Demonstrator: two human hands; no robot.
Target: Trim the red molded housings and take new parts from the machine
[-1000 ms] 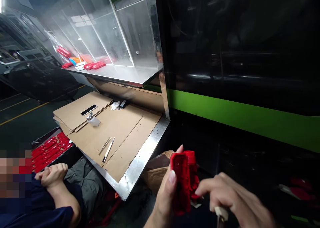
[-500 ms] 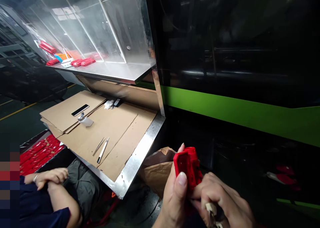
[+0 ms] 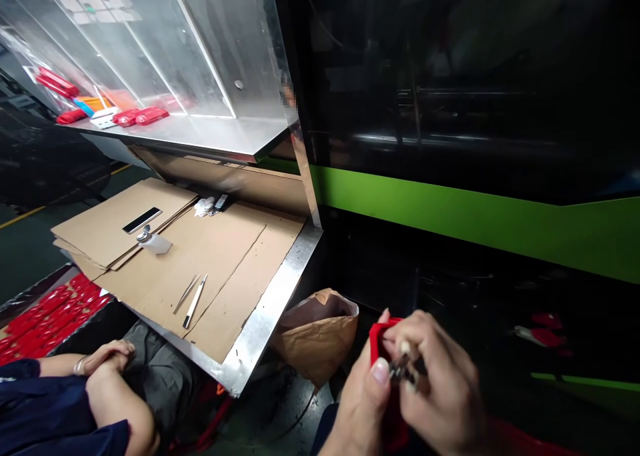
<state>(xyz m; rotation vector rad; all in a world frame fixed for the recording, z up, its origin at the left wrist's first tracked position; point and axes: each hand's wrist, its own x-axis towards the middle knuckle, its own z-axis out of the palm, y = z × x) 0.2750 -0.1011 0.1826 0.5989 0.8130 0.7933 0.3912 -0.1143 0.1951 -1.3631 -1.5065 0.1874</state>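
Observation:
Low on the right in the head view, my left hand (image 3: 356,399) is closed around a red plastic part (image 3: 375,344), with the thumb pressed along its near edge. My right hand (image 3: 443,386) is curled round a small plier-like metal tool (image 3: 398,371) with pale bits on it. The tool's metal end lies close over the red part. Whether the two touch I cannot tell, since the right fingers cover much of the part.
Left of my hands stands a metal-edged table (image 3: 270,309) covered with cardboard, bearing tweezers (image 3: 186,293), a slim knife (image 3: 195,301), a bottle (image 3: 155,241) and a phone (image 3: 143,220). An open paper bag (image 3: 315,339) is beside it. A seated person (image 3: 65,403) is near a box of red parts (image 3: 50,316).
My right hand has risen and moved the tool from below to over the red part. The red part has turned and sits slightly lower. The view has shifted a little to the right.

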